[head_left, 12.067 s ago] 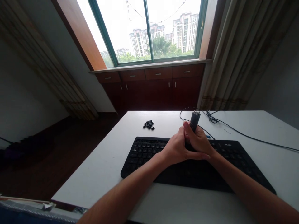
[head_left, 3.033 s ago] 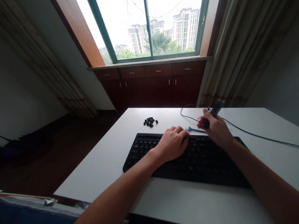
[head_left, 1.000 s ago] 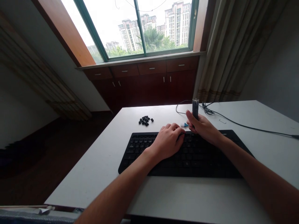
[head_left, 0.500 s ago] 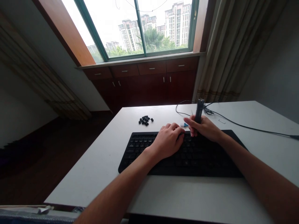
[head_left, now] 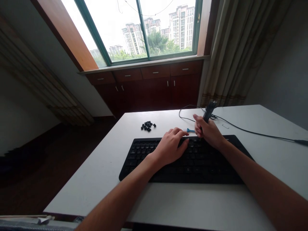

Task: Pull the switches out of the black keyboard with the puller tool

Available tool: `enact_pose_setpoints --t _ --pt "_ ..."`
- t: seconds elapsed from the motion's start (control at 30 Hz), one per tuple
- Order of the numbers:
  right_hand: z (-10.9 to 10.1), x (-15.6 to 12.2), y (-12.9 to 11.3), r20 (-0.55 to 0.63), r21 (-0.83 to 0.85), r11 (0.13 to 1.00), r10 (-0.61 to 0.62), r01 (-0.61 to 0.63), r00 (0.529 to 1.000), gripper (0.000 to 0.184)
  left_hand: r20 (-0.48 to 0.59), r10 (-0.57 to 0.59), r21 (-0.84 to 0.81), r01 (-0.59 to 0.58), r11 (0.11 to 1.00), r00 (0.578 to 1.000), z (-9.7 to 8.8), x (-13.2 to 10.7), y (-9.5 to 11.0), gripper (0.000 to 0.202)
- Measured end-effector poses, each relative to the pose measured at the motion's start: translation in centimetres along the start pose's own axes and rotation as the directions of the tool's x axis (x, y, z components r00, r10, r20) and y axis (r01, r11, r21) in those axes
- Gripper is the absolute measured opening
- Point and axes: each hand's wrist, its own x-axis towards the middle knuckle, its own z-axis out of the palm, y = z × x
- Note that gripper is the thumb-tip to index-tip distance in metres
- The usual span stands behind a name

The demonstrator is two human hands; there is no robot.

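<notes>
A black keyboard lies on the white table beneath both hands. My left hand rests over its upper middle keys, thumb and forefinger apart, with nothing visible between them. My right hand is closed around a dark tool handle, held tilted above the keyboard's back edge. The handle's lower end is hidden in the fist, so its exact kind does not show. Between the hands, just behind the keyboard, lies a small blue brush. A pile of loose black keycaps sits behind the keyboard on the left.
The white table has a cable running along its right side and looping behind the right hand. A thin bent metal wire lies near the cable. Beyond the table are a dark red cabinet and a window.
The left thumb and forefinger have spread apart over the keys. My right hand has lifted slightly and tipped the dark handle rightward; more of the blue brush shows.
</notes>
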Motion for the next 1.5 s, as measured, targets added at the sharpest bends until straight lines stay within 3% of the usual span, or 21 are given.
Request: enact_pose_setpoints --t 0.23,0.4,0.5,0.67,0.83,1.07,1.27,1.5 --pt "0.2 0.8 -2.0 -0.023 -0.008 0.999 -0.040 0.039 0.999 0.048 0.071 0.031 -0.024 -0.029 0.999 0.997 0.2 1.6 0.7 0.026" --pt "0.2 1.0 -3.7 0.045 -0.026 0.999 -0.030 0.031 0.999 0.041 0.108 0.081 0.029 -0.085 0.996 0.991 0.8 2.5 1.5 0.024" --pt "-0.2 0.1 -3.4 -0.019 0.068 0.995 -0.078 0.079 0.997 0.033 0.107 0.094 0.043 -0.099 0.994 0.990 1.0 2.3 1.7 0.024" --pt "-0.9 -1.1 -2.9 -0.083 0.274 0.960 -0.038 0.060 0.996 0.043 0.072 0.082 0.109 -0.089 0.990 0.994 0.9 1.4 1.9 0.024" --pt "-0.4 -1.6 -2.9 -0.065 0.314 0.949 0.042 -0.020 0.997 0.056 0.035 0.071 0.110 -0.074 0.991 0.997 0.9 0.7 2.2 0.024" --pt "0.0 -1.8 -1.6 -0.010 0.303 0.950 0.079 -0.073 0.997 0.052 0.024 0.061 0.084 -0.063 0.994 0.998 1.1 0.5 2.2 0.022" --pt "0.3 -1.6 -1.1 0.013 0.240 0.968 0.067 -0.068 0.998 0.055 0.020 0.125 0.061 -0.126 0.990 0.992 1.4 0.4 2.2 0.025" --pt "0.6 -1.7 -1.6 0.119 -0.059 0.998 0.004 0.003 0.993 0.055 0.017 0.134 0.062 -0.135 0.989 0.991 1.4 0.4 2.3 0.024"
